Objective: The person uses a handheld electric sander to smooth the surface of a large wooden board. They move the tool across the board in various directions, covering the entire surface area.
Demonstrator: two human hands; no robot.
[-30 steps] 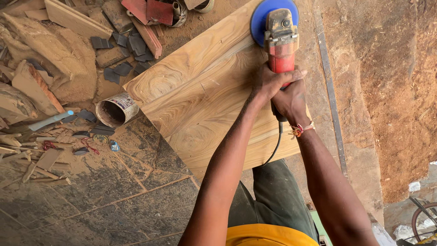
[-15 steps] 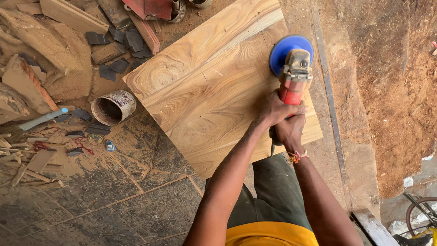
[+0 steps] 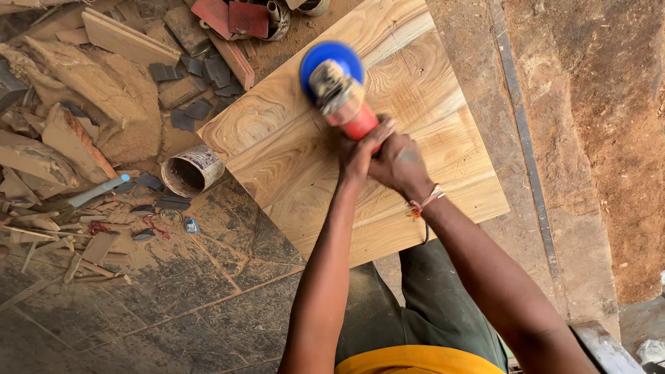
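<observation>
A large pale wooden board (image 3: 298, 152) with strong grain lies flat on the ground in front of me. On it rests a red angle grinder (image 3: 346, 104) with a blue sanding disc (image 3: 331, 64), pointing up and to the left. My left hand (image 3: 360, 149) and my right hand (image 3: 402, 163) both grip the grinder's red body, side by side. The grinder head looks dusty and slightly blurred. A red thread band circles my right wrist.
A tipped open tin can (image 3: 190, 170) lies by the board's left corner. Wood offcuts, dark sandpaper scraps (image 3: 201, 76) and sawdust heaps (image 3: 104, 104) litter the left. A metal rail (image 3: 526, 152) runs along the right. Red pieces (image 3: 232, 17) sit at the top.
The grinder has swept from the board's right side toward its left centre. My hands moved with it, still gripping it.
</observation>
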